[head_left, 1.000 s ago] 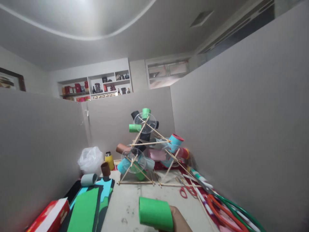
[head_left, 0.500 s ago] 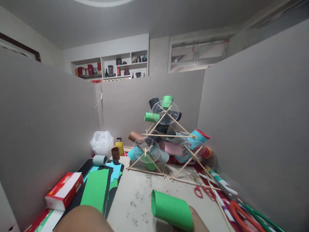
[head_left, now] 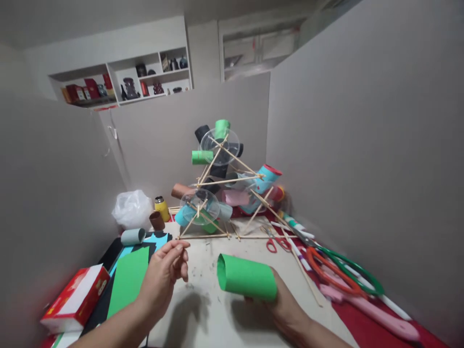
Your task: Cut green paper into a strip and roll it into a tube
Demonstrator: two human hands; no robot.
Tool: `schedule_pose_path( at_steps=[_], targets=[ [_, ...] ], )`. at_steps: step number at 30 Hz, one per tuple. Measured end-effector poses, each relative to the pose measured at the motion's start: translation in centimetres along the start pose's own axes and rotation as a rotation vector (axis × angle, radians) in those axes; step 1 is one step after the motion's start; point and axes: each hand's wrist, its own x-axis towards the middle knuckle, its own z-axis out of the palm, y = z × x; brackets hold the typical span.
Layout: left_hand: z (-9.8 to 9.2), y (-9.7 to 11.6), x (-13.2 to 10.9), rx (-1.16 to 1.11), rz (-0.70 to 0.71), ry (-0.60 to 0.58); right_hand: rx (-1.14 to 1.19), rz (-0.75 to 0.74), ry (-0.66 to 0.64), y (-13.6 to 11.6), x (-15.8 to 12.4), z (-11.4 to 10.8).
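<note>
My right hand [head_left: 284, 299] grips a green paper tube [head_left: 248, 278] from its far right end, holding it level above the table with the open end facing left. Most of those fingers are hidden behind the tube. Over the table to the left, my left hand [head_left: 168, 270] is raised with thumb and forefinger pressed together; whatever they pinch, if anything, is too small to make out. Behind both hands stands a stick frame [head_left: 232, 181] with clear plastic discs [head_left: 199, 207] and coloured paper tubes around them. Green paper [head_left: 128, 278] lies left of my left hand.
At left are a red tissue box [head_left: 78, 295], a grey tube [head_left: 133, 237], a brown tube [head_left: 157, 221], a yellow bottle [head_left: 161, 208] and a white plastic bag [head_left: 132, 208]. Red-handled scissors [head_left: 277, 244], large orange-handled scissors [head_left: 331, 270] and a pink-handled tool [head_left: 384, 316] lie right.
My left hand has come up into the middle of the view with its fingers pinched. The right hand still holds the green tube, and more of its arm shows. The view has shifted right and down.
</note>
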Motion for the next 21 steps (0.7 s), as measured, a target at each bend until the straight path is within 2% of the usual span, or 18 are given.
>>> schedule_pose_path(
  at_steps=[2,5,7,9,11,15,21],
  targets=[
    [-1.1,-2.0,0.6,0.025,-0.138,-0.007,0.014,0.030,-0.012,-0.8,0.2,0.2],
    [-1.5,-4.6,0.3,0.036,-0.356,-0.172,0.002,0.098,-0.026,-1.1,0.2,0.5],
    [-0.8,-5.7,0.0,0.037,-0.423,-0.281,-0.014,0.153,-0.056,-1.2,0.1,0.6],
    [0.1,-6.4,-0.3,0.082,-0.416,-0.309,-0.029,0.200,-0.094,-1.2,-0.2,0.9],
    [0.7,-6.9,-0.4,0.143,-0.388,-0.280,-0.036,0.232,-0.148,-1.3,-0.5,1.2],
    [0.6,-8.1,-0.4,0.168,-0.300,-0.249,-0.058,0.280,-0.250,-1.2,-0.9,1.6],
    [0.2,-8.3,-1.3,0.143,-0.190,-0.265,-0.125,0.282,-0.226,-0.9,-0.5,1.9]
  ],
)
